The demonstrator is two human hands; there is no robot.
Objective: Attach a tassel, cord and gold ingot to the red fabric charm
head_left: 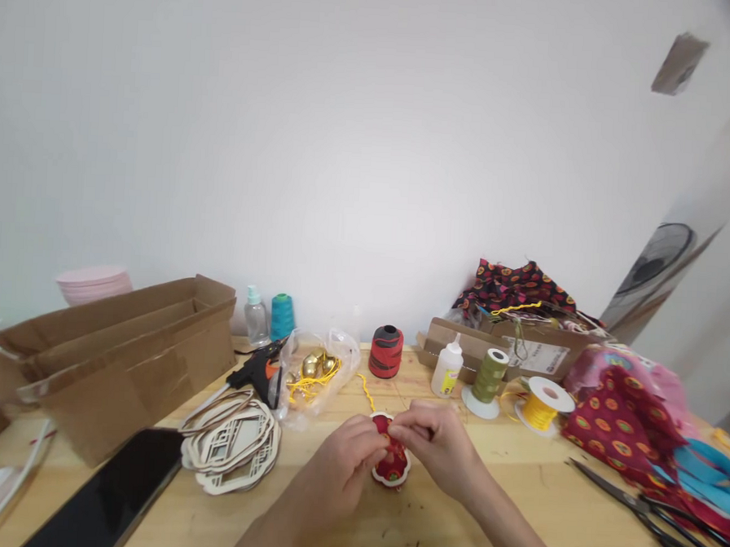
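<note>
A small red patterned fabric ornament [390, 469] with a pale scalloped wooden rim is at the middle front of the table. A twisted yellow cord [366, 393] runs away from its top. My left hand [348, 459] covers the ornament's left side, with thumb and fingers pressed together over the cloth. From the right, my right hand [440, 442] reaches in, thumb and forefinger pinched at the upper part. The two sets of fingertips are close together. Whatever is between them is too small or hidden to make out.
Left: wooden cutouts [230, 446], black phone [109, 489], cardboard box [133, 367], glue gun [255, 371]. Behind: bag of golden bells [317, 369], red-black thread spool [386, 353]. Right: glue bottle [447, 369], green spool [490, 378], yellow cord spool [541, 407], red cloth [622, 434], scissors [640, 507].
</note>
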